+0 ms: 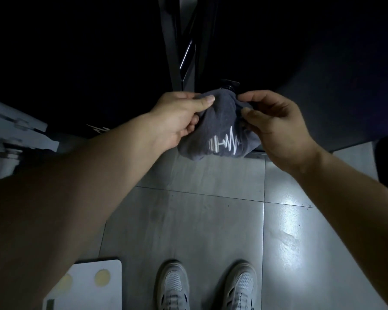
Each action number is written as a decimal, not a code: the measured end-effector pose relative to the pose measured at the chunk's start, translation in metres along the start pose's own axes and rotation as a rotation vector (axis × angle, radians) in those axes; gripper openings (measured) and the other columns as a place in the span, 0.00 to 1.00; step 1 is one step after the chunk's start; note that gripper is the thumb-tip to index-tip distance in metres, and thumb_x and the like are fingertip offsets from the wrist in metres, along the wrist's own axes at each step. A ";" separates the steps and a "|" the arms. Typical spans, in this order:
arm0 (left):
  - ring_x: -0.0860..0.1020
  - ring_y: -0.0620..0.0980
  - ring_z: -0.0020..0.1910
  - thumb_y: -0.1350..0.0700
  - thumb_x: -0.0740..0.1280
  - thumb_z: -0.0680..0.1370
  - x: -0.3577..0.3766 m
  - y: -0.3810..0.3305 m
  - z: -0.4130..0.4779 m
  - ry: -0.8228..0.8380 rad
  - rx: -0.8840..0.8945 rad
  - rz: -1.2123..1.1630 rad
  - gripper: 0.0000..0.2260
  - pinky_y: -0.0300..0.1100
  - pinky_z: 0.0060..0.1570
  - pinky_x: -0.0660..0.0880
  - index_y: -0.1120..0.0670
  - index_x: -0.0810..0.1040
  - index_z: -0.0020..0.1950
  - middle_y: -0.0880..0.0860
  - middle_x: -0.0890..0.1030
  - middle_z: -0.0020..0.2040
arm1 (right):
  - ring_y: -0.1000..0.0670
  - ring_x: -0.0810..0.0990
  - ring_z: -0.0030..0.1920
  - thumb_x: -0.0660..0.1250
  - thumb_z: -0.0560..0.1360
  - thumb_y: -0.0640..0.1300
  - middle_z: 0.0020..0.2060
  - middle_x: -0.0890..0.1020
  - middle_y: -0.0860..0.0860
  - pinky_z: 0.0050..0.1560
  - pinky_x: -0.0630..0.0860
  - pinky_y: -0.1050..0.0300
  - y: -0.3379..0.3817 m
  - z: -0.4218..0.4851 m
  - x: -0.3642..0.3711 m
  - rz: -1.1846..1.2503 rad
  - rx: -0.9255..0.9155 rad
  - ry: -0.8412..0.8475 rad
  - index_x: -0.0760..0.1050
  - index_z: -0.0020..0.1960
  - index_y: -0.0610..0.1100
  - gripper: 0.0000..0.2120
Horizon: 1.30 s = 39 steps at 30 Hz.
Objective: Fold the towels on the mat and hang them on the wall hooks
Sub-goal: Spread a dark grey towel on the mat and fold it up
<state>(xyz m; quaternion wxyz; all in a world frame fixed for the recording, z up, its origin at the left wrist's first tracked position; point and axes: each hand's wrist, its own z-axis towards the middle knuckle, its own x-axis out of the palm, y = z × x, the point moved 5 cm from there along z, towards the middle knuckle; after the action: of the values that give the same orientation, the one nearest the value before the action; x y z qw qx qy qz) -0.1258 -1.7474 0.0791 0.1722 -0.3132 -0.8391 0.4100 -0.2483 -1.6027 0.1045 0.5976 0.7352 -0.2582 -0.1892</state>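
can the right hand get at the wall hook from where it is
Probably yes: the right hand pinches the grey towel just below the hook, and nothing stands between them.

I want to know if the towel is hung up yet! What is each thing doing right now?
grey towel: bunched, held up by both hands.
left hand: pinches the towel's left side.
right hand: pinches the towel's right side.
wall hook: towel's top reaches it; hooked or not, cannot tell.
sneakers: laced, standing side by side.
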 end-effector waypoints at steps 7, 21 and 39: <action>0.68 0.41 0.21 0.55 0.74 0.76 0.009 0.020 0.014 -0.154 -0.029 -0.060 0.04 0.36 0.24 0.66 0.53 0.80 0.46 0.48 0.76 0.31 | 0.54 0.81 0.59 0.65 0.80 0.41 0.57 0.82 0.48 0.63 0.77 0.54 -0.019 -0.002 0.013 -0.205 -0.075 -0.141 0.81 0.61 0.44 0.11; 0.80 0.45 0.43 0.47 0.79 0.69 -0.002 0.009 0.010 -0.353 0.129 0.181 0.20 0.36 0.36 0.75 0.49 0.73 0.53 0.49 0.79 0.50 | 0.53 0.60 0.63 0.53 0.80 0.61 0.59 0.65 0.52 0.61 0.59 0.72 -0.029 -0.016 0.019 -0.860 -0.159 -0.175 0.69 0.74 0.51 0.27; 0.70 0.43 0.71 0.50 0.60 0.84 0.016 0.029 -0.023 0.062 0.298 0.325 0.20 0.44 0.72 0.68 0.47 0.67 0.76 0.49 0.71 0.73 | 0.53 0.69 0.65 0.54 0.82 0.58 0.61 0.63 0.55 0.65 0.72 0.56 -0.031 -0.008 0.018 -0.765 -0.127 0.079 0.61 0.77 0.57 0.24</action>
<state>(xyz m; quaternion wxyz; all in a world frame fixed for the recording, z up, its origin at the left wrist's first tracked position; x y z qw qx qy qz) -0.1135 -1.7098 0.0707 0.1741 -0.4280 -0.7019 0.5421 -0.2250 -1.6028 0.0766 0.5376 0.7465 0.0699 -0.3857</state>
